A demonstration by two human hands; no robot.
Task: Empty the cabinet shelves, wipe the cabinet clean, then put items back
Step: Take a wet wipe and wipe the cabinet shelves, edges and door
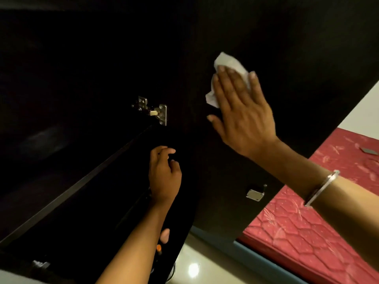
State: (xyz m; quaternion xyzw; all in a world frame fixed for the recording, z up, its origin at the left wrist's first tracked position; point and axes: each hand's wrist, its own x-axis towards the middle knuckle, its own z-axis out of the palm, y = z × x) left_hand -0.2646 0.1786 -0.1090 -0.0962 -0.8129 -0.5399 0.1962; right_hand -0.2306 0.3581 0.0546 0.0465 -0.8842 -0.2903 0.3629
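Right hand (244, 111) flat, fingers straight, pressing a white cloth (227, 66) against the inner face of the open dark door (235, 27). Cloth sits high on the door, right of the hinge (152, 110). Left hand (164, 173) lower down near the door's hinged edge, fingers loosely curled, holding nothing. Bangle (321, 188) on the right wrist. Latch plate (255, 194) low on the door. Cabinet (61, 78) interior too dark to read. Red mattress (307, 232) at right.
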